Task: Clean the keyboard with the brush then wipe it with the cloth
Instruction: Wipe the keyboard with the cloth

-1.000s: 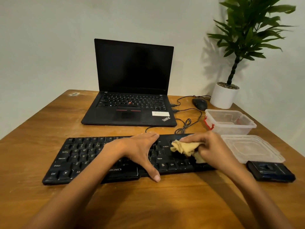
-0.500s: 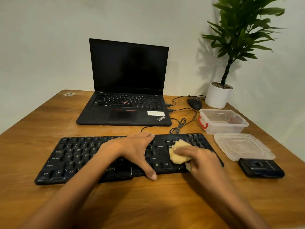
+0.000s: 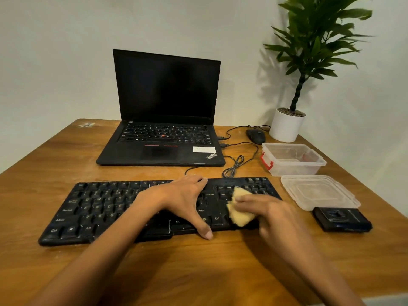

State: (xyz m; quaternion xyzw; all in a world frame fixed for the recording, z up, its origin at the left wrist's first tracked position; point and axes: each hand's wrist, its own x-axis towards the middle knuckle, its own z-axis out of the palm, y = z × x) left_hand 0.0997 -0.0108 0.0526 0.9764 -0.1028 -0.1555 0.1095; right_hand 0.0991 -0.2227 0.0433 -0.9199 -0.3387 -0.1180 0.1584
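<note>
A black keyboard [image 3: 99, 208] lies across the wooden table [image 3: 198, 272] in front of me. My left hand [image 3: 181, 199] rests flat on its middle, fingers over the far edge and thumb at the near edge. My right hand [image 3: 271, 215] presses a crumpled yellow cloth [image 3: 239, 210] onto the keys at the keyboard's right end; the hand is blurred. A black brush block [image 3: 342, 220] lies on the table to the right of the keyboard.
An open black laptop [image 3: 163, 120] stands behind the keyboard, with cables [image 3: 234, 166] and a mouse [image 3: 256, 135] to its right. A clear plastic box [image 3: 291, 159] and its lid [image 3: 318, 192] sit at the right. A potted plant [image 3: 289, 124] stands in the far right corner.
My right hand has slid the cloth to the left and nearer along the right-hand keys. My left hand has stayed on the keyboard.
</note>
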